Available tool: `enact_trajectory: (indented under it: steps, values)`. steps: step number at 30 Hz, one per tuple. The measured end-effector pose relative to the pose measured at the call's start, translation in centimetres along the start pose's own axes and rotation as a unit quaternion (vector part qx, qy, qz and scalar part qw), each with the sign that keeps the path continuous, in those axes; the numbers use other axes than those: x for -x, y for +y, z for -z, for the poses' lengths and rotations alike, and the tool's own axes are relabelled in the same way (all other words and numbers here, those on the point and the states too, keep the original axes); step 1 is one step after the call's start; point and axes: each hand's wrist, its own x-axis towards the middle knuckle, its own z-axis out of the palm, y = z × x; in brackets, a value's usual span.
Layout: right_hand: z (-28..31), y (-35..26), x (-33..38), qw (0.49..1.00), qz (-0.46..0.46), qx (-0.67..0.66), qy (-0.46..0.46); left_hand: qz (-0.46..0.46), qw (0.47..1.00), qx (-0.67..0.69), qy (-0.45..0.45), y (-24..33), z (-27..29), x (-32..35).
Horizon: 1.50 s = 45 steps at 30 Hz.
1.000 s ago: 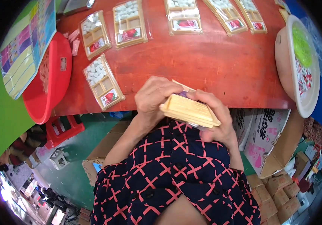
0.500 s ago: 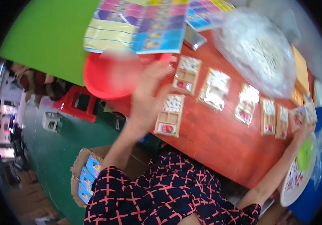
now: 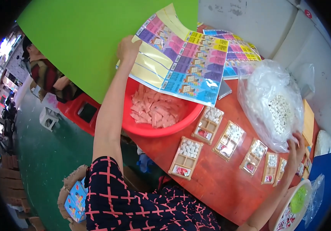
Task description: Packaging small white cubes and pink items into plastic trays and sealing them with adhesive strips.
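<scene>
My left hand (image 3: 129,49) is closed on the left edge of a colourful printed label sheet (image 3: 190,63), which is curled and tilted over a red basin (image 3: 144,133). Many small pink packets (image 3: 155,109) lie in the basin. My right hand (image 3: 297,151) is beside the lower edge of a clear plastic bag (image 3: 263,88), above the trays at the right, with fingers bent and apart. Whether its fingertips touch the bag, I cannot tell. Several small wooden compartment trays (image 3: 186,158) stand in a row, with white pieces and a red packet inside.
White pieces (image 3: 279,115) fill part of the bag. More printed sheets (image 3: 240,50) lie at the back beside a grey wall. A pale bowl (image 3: 305,210) at the lower right holds a green item and small red-and-white packets. A carton of blue boxes (image 3: 76,202) stands at lower left.
My left hand has moved from over the table up to the sheet's left edge, and the sheet is now lifted and curled. My right hand has left the rightmost tray. The view has shifted.
</scene>
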Motion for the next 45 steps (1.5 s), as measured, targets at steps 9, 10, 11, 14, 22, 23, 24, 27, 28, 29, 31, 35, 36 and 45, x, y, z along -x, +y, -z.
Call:
enact_trajectory:
  steps: [9,10,11,14,22,23,24,27,28,29,31,35,36,45]
  values:
    - [-21.8,-21.4,-5.3,0.834,0.518,-0.090,-0.168,-0.191,0.948,0.255,-0.024,7.0,5.1,5.9]
    - [-23.4,-22.0,-5.8,0.836,0.515,-0.091,-0.167,-0.240,0.936,0.258,-0.008,7.5,5.3,6.4]
    - [-24.6,-22.3,-6.2,0.836,0.526,-0.057,-0.146,-0.289,0.921,0.260,0.006,7.9,5.7,6.9]
    - [-25.7,-21.8,-6.6,0.854,0.476,-0.082,-0.195,-0.366,0.905,0.216,0.002,8.7,7.6,8.5]
    - [-24.7,-19.0,-6.4,0.847,0.340,-0.248,-0.324,-0.326,0.912,0.248,0.004,10.4,7.6,10.5]
    - [-24.5,-18.9,-6.3,0.850,0.338,-0.246,-0.322,-0.359,0.899,0.249,0.018,10.5,7.4,10.5]
    - [-24.2,-18.8,-6.3,0.848,0.347,-0.235,-0.324,-0.360,0.898,0.252,0.016,10.6,7.3,10.6]
    - [-23.6,-18.8,-6.1,0.847,0.344,-0.233,-0.332,-0.319,0.895,0.309,-0.048,11.0,7.6,10.9]
    - [-23.5,-18.9,-6.1,0.846,0.331,-0.243,-0.340,-0.295,0.891,0.336,-0.077,11.2,7.7,11.1]
    - [-23.5,-18.9,-6.0,0.845,0.331,-0.244,-0.340,-0.270,0.887,0.361,-0.104,11.3,7.7,11.1]
    - [-23.6,-19.0,-5.8,0.843,0.430,-0.210,-0.244,-0.253,0.882,0.380,-0.114,11.5,7.5,11.1]
    - [-23.1,-18.9,-5.3,0.830,0.545,-0.058,-0.102,-0.203,0.853,0.442,-0.191,11.8,7.5,10.7]
    - [-22.9,-18.8,-5.2,0.812,0.581,-0.034,-0.047,-0.201,0.854,0.440,-0.189,11.9,7.5,10.8]
    - [-21.4,-17.7,-4.3,0.835,0.498,-0.218,-0.080,-0.193,0.796,0.517,-0.250,12.9,8.3,11.8]
